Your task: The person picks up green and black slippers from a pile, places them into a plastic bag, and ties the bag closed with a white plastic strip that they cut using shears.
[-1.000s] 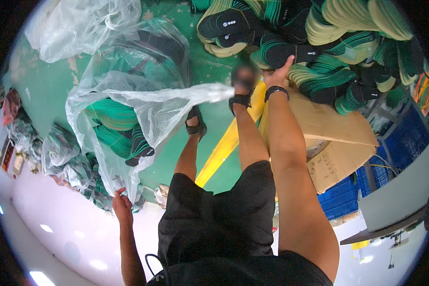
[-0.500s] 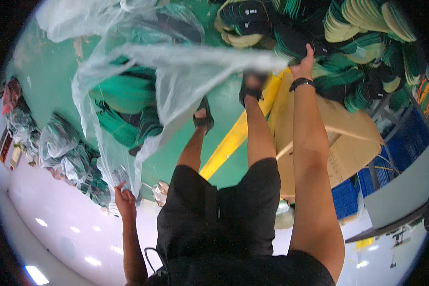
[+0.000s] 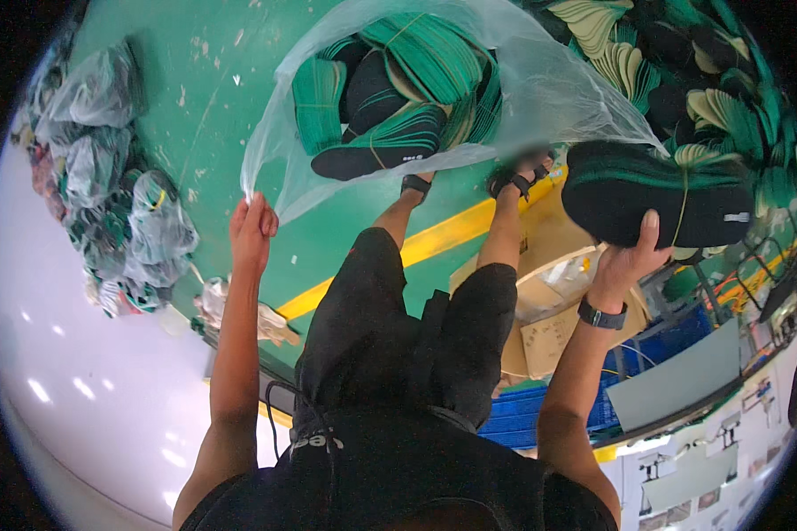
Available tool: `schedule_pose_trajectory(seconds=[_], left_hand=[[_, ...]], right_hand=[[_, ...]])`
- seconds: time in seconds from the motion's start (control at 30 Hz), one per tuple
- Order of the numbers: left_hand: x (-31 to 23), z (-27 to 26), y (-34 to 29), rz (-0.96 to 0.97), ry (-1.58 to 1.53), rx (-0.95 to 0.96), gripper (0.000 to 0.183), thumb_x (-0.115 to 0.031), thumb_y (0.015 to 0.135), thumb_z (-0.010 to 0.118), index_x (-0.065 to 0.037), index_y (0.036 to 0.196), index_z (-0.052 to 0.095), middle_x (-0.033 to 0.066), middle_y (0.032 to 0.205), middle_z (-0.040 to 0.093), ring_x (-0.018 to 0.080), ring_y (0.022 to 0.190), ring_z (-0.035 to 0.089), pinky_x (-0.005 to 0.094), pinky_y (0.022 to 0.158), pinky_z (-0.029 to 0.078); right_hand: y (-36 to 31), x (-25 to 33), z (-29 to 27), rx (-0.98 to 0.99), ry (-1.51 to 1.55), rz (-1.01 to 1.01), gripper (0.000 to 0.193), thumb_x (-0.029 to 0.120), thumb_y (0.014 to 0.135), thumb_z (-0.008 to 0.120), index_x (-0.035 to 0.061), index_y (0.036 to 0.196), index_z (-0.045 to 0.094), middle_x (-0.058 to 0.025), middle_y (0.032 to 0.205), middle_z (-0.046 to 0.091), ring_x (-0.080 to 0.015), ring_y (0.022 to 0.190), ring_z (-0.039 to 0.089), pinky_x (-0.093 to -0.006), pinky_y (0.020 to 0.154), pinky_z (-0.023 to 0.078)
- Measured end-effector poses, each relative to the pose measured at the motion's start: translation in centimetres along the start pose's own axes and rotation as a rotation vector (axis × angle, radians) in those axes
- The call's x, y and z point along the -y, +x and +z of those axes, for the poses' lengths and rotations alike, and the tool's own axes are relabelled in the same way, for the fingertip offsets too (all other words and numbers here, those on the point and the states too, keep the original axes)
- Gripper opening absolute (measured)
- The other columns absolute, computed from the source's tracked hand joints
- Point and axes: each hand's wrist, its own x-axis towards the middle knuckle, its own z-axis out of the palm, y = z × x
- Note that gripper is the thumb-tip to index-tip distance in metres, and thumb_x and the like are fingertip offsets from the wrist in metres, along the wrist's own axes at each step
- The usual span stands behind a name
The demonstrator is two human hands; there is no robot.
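Observation:
My left hand (image 3: 251, 232) is closed on the rim of a clear plastic bag (image 3: 545, 102), pulling it taut toward the left. Inside the bag's mouth lie several banded bundles of green and black insoles (image 3: 429, 62). Off to the right, my right hand (image 3: 627, 265) grips another bundle of insoles (image 3: 651, 199), black on the face, green along the edges, with a thin band around it. The bag's right corner stretches to this bundle; whether my right fingers also hold the plastic is hidden behind it.
A large heap of green, black and cream insoles (image 3: 713, 97) fills the far right. Below it stands an open cardboard box (image 3: 540, 341), near blue crates (image 3: 522, 416). Filled plastic bags (image 3: 93, 168) line the left wall. A yellow stripe (image 3: 452, 232) crosses the green floor between my feet.
My left hand has risen and now holds the bag's rim. The right hand has come away from the heap with a bundle of insoles. The bag is spread wider, farther right in view.

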Motion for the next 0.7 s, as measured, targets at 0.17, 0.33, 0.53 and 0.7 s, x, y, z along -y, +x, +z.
schedule_pose_trajectory(seconds=[0.17, 0.33, 0.53, 0.7], left_hand=[[-2.0, 1.4, -1.2, 0.018, -0.205, 0.033, 0.03, -0.02, 0.097, 0.043, -0.001, 0.119, 0.051, -0.0024, 0.051, 0.032, 0.0077, 0.044, 0.03, 0.0221, 0.044, 0.026], [-2.6, 3.5, -1.4, 0.103, -0.423, -0.199, 0.042, -0.026, 0.099, 0.037, -0.006, 0.136, 0.037, 0.0057, 0.057, 0.053, 0.0086, 0.045, 0.038, 0.0201, 0.045, 0.031], [-1.2, 1.1, -1.6, 0.103, -0.467, -0.09, 0.045, -0.031, 0.101, 0.03, -0.007, 0.138, 0.035, 0.0012, 0.05, 0.045, 0.0068, 0.039, 0.028, 0.0219, 0.045, 0.028], [-1.0, 1.6, -2.0, 0.106, -0.482, 0.015, 0.046, -0.029, 0.099, 0.036, 0.001, 0.134, 0.037, -0.0001, 0.049, 0.039, 0.0061, 0.04, 0.027, 0.0208, 0.041, 0.025]], right_hand=[[-0.1, 3.2, 13.0, 0.527, -0.466, -0.686, 0.095, 0.013, 0.066, 0.081, -0.0021, 0.139, 0.022, -0.0192, 0.137, 0.035, -0.0261, 0.12, 0.042, -0.0377, 0.102, 0.034], [-1.8, -0.6, 22.0, 1.477, -0.627, -0.908, 0.107, 0.019, 0.053, 0.081, 0.0035, 0.142, 0.024, -0.0199, 0.127, 0.045, -0.0338, 0.118, 0.042, -0.0414, 0.102, 0.032], [-6.2, -9.1, 28.3, 2.15, -1.008, -0.83, 0.099, 0.025, 0.05, 0.08, 0.0099, 0.137, 0.035, -0.0169, 0.123, 0.045, -0.034, 0.114, 0.043, -0.0417, 0.09, 0.04], [-7.6, -14.6, 28.4, 1.58, -1.111, -1.227, 0.074, 0.022, 0.064, 0.074, 0.0115, 0.131, 0.044, -0.0142, 0.14, 0.035, -0.0325, 0.131, 0.029, -0.0503, 0.096, 0.035]])
